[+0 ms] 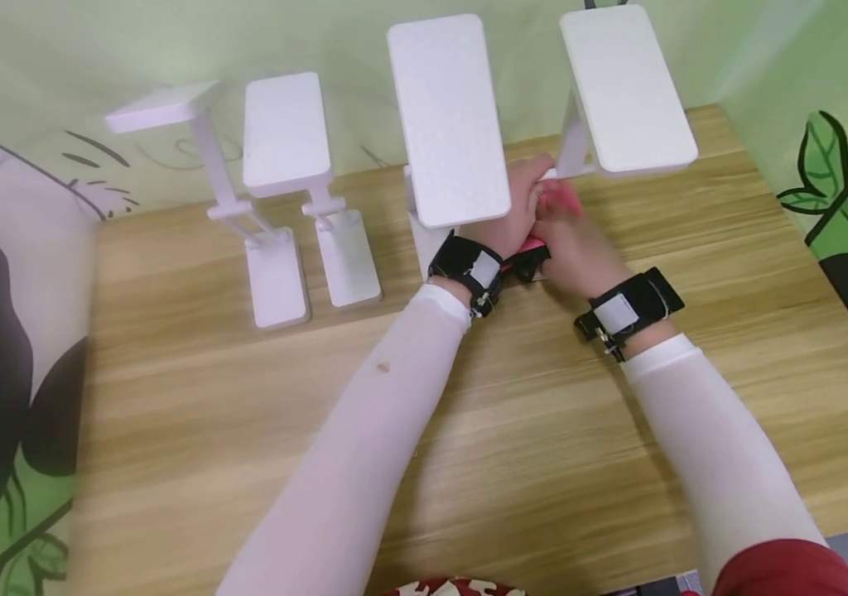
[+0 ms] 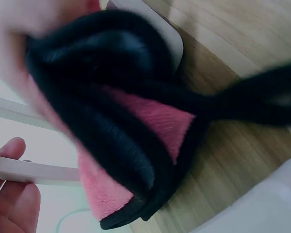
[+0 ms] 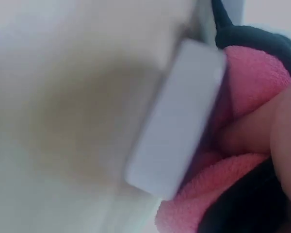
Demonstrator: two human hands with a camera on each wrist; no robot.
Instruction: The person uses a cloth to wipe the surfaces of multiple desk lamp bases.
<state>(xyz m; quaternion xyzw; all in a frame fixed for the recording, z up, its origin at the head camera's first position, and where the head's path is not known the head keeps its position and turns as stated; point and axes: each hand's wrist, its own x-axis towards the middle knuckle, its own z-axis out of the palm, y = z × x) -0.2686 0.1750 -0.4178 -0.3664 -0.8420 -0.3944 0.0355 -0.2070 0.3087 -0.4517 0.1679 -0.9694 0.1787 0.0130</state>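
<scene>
A pink cloth with black trim and a loop is in my right hand, whose fingers press it around the white base of the rightmost desk lamp. In the right wrist view the lamp base lies against the folded pink cloth, with a finger pushed into the fold. My left hand grips the same lamp's thin white arm; in the left wrist view its fingers curl around that bar. The third lamp's head partly covers the left hand from above.
Two smaller white lamps stand to the left, one with its head turned sideways, the other with a flat head. All stand along the back of the wooden table, before a painted green wall.
</scene>
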